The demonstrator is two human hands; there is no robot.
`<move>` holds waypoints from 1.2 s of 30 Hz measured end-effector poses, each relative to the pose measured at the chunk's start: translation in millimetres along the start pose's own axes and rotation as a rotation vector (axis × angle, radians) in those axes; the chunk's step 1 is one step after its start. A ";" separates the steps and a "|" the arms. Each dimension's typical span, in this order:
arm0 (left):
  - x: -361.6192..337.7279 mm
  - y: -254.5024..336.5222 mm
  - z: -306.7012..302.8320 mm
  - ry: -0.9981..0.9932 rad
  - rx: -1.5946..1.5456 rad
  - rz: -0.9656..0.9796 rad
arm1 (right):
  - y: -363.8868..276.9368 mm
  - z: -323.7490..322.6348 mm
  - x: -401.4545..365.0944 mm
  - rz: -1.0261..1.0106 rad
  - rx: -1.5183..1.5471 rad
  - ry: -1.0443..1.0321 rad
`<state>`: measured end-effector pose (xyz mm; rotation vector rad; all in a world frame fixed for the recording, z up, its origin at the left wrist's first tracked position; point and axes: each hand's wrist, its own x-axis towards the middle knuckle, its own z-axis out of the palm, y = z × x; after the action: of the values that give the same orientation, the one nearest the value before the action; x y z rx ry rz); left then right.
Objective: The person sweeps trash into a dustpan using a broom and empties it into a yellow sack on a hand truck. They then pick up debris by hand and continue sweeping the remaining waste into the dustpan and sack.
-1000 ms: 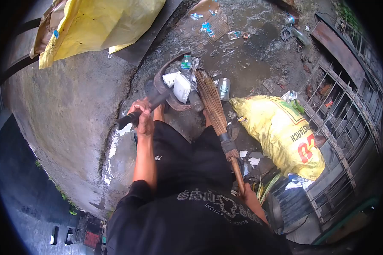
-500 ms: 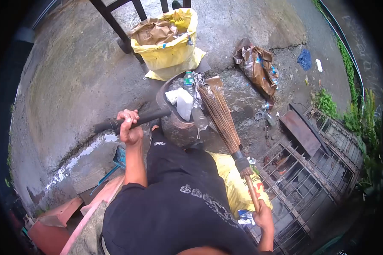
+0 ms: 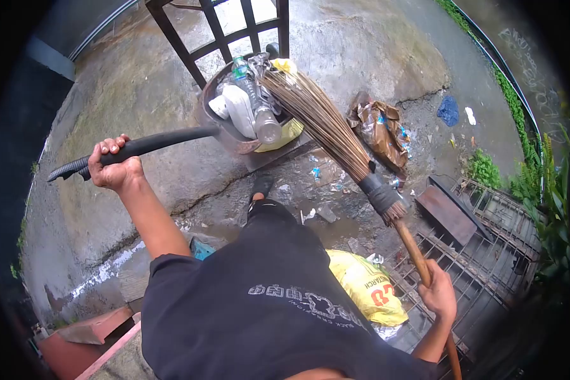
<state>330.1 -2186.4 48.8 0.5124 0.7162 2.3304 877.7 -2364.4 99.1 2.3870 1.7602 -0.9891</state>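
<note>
My left hand (image 3: 115, 163) is closed around the black handle (image 3: 168, 137) of a round pan (image 3: 210, 109). Trash fills the pan: a clear plastic bottle (image 3: 254, 95), white pieces (image 3: 239, 111) and grey crumpled scraps. Behind and below it, parts of a yellow sack (image 3: 282, 137) show; the pan hides most of the sack. My right hand (image 3: 438, 288) grips the wooden stick of a stick broom (image 3: 323, 123). The broom's bristle tips meet the trash at the pan's right side. Its binding is dark and points back toward me.
A dark wooden chair frame (image 3: 225, 44) stands beyond the pan. Crumpled brown paper (image 3: 380, 130) lies to the right, near a blue scrap (image 3: 448, 111). A filled yellow bag (image 3: 368, 288) sits by my right side, beside a metal grate (image 3: 487, 278). Litter dots the wet ground.
The loaded pan has moved forward and now overlaps the yellow sack. My left hand has shifted left and up with the handle. The broom has gone forward with the pan, its bristles against the trash.
</note>
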 end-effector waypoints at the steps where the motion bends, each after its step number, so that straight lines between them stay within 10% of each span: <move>1: 11.9 -1.0 11.3 0.009 0.023 0.018 | -9.9 2.7 11.8 -0.003 0.011 -0.014; 13: 192.0 -111.0 0.9 -0.388 0.177 -0.105 | -106.4 106.5 108.8 0.066 0.326 -0.097; 36: 192.8 -232.7 62.5 -0.907 0.594 -0.339 | -153.0 173.9 73.5 0.357 0.514 -0.189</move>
<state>330.8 -1883.7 -11.1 1.4461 0.9125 1.3103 675.0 -2309.5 -23.4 2.6264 1.0548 -1.6915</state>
